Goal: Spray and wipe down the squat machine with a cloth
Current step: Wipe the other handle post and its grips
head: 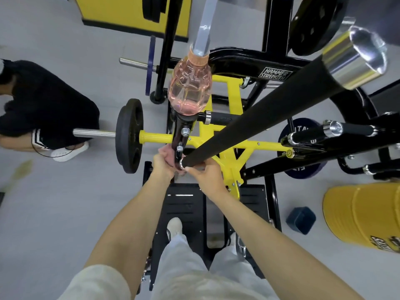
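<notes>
I look straight down on the black and yellow squat machine point(225, 131). My left hand point(162, 163) grips a pink cloth point(167, 153) against a black upright post of the frame. My right hand point(206, 176) curls around the low end of a long black padded handle point(259, 118) that rises toward the camera and ends in a chrome cap. A clear pink spray bottle point(190, 87) stands on top of the post, its nozzle pointing up. My feet stand on the black footplate point(186, 204).
A black weight plate point(129, 135) sits on the left bar. Another person in black point(41, 109) crouches at the left. A yellow drum point(363, 215) and a dark blue box point(301, 219) stand on the grey floor at the right. Blue plates point(303, 146) lie behind the right arm.
</notes>
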